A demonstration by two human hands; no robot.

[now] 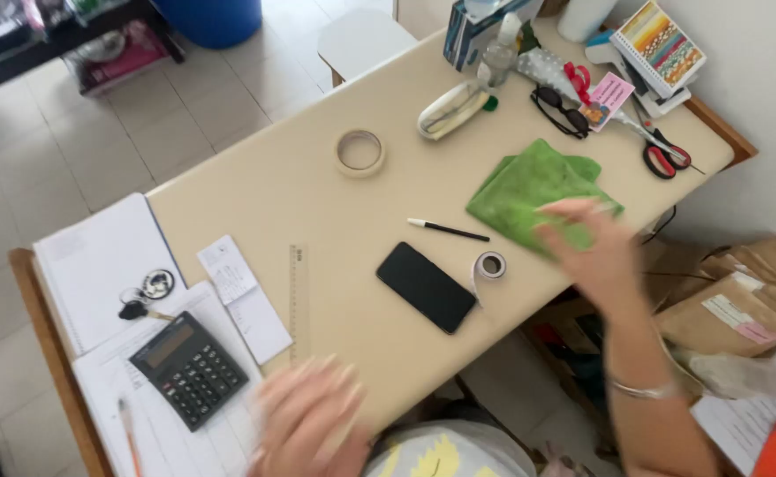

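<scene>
My right hand (586,243) is blurred, fingers spread, reaching over the near edge of a folded green cloth (529,190) on the beige table (317,190); it holds nothing I can make out. My left hand (304,420) is also blurred, fingers apart, hovering over the table's near edge beside a black calculator (189,368). Between the hands lie a black phone (427,286), a small roll of white tape (491,266) and a thin black pen (448,230).
A masking tape roll (359,152), a clear ruler (298,300), paper slips (242,296), keys (145,291) and a notebook (96,265) sit at the left. Sunglasses (557,110), red scissors (666,159), a tissue box (476,31) crowd the far end. Brown parcels (741,300) lie at the right.
</scene>
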